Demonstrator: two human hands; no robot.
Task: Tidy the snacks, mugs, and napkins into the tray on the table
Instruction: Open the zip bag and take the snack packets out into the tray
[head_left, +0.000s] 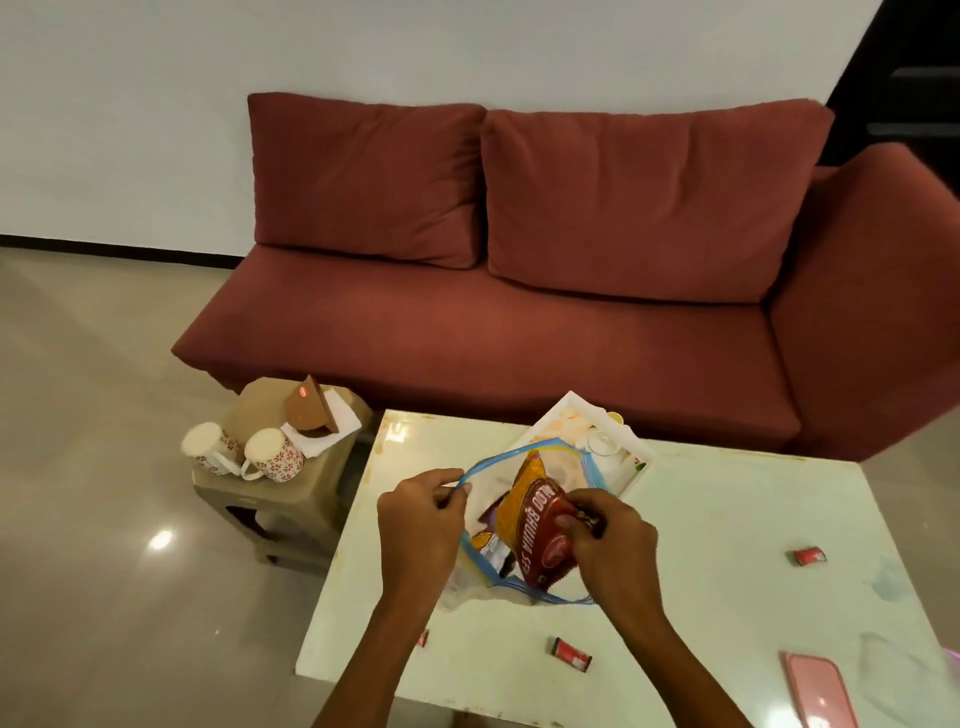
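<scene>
A clear zip bag with a blue rim (519, 452) lies open on the pale table (727, 519). My left hand (421, 519) pinches its rim at the left. My right hand (608, 540) grips a red and orange snack packet (535, 525) that sits partly inside the bag. Behind the bag is a white tray (631, 439) holding a glass and other small items. Three small red candies lie loose: one (571, 651) at the front, one (809, 556) at the right, one (423, 637) beside my left forearm. Two patterned mugs (272, 457) and a white napkin (332, 428) rest on a low stool (260, 499).
A red sofa (519, 312) stands behind the table. A pink phone-like case (818, 691) lies at the table's front right corner. A brown wedge-shaped object (309, 408) sits on the napkin. Glossy tiled floor spreads to the left.
</scene>
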